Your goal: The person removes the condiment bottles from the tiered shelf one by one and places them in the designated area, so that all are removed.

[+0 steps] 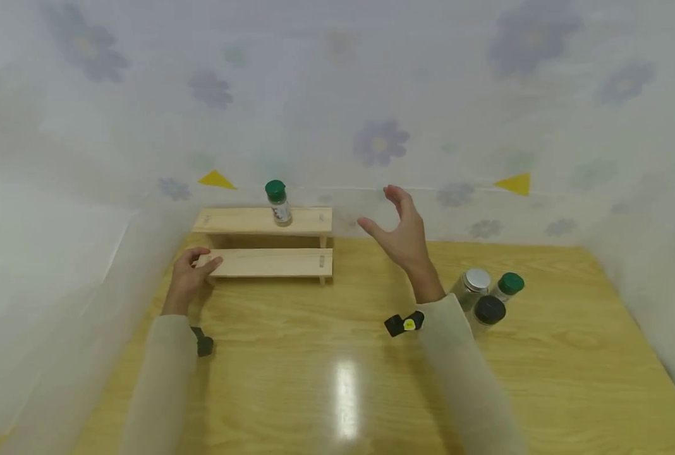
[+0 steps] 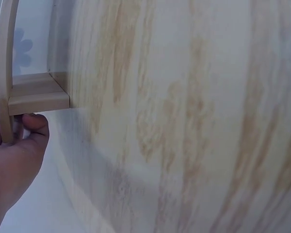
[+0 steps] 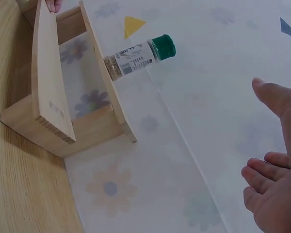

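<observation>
A two-step wooden shelf rack [image 1: 269,262] stands at the back left of the table. My left hand [image 1: 187,273] grips the left end of its lower board, thumb on top; the left wrist view shows curled fingers [image 2: 36,124] under the board beside a support. On the upper step stands a spice jar [image 1: 281,208] with a green lid and a printed label; its contents look like grainy flakes in the right wrist view. My right hand [image 1: 402,237] is raised to the right of the rack, thumb and fingers spread apart, holding nothing.
Beyond my right forearm stand three jars: a silver-lidded one [image 1: 474,284], a green-lidded one [image 1: 509,285] and a black-lidded one [image 1: 488,312]. White flowered sheeting [image 1: 315,82] hangs behind and at both sides of the wooden table [image 1: 292,379]. Yellow triangles [image 1: 514,184] mark the back sheeting.
</observation>
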A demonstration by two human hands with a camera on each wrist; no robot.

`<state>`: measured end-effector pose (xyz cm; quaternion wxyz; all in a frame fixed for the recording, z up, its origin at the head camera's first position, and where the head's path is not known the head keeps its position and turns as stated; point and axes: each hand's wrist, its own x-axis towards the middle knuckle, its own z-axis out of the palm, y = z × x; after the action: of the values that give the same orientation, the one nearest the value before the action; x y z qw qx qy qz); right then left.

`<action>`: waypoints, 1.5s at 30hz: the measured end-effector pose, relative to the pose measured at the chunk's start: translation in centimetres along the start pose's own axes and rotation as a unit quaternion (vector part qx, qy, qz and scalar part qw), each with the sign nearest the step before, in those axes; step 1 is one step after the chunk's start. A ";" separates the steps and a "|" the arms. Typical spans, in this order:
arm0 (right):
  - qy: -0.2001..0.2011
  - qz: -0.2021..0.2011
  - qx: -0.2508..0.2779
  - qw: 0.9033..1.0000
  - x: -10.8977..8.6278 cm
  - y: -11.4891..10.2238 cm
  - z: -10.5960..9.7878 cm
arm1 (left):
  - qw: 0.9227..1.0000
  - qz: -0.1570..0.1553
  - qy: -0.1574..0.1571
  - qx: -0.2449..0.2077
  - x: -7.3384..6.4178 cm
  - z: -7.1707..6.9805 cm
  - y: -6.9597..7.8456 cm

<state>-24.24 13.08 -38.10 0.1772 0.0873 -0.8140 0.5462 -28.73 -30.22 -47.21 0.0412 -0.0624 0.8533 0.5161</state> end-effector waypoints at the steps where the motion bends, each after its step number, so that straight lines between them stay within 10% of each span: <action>1: -0.007 0.004 -0.001 1.000 0.2 -0.1 0.5 | 1.000 0.001 0.000 0.003 0.0 -0.1 0.0; 12: -0.081 0.038 0.012 0.996 2.6 -2.1 7.8 | 0.999 -0.018 0.002 0.027 -1.4 -2.5 -0.7; 23: -0.156 -0.021 0.022 0.987 4.8 -4.6 13.1 | 0.999 -0.024 0.035 0.007 -3.4 -3.9 -1.6; 45: -0.129 0.012 0.081 0.988 4.4 -2.2 16.3 | 0.999 -0.022 0.033 -0.026 -3.7 -1.0 0.4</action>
<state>-30.73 -2.58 -40.09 0.0564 0.1611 -0.7844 0.5963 -25.14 -30.68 -45.86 0.0232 -0.0990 0.8387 0.5350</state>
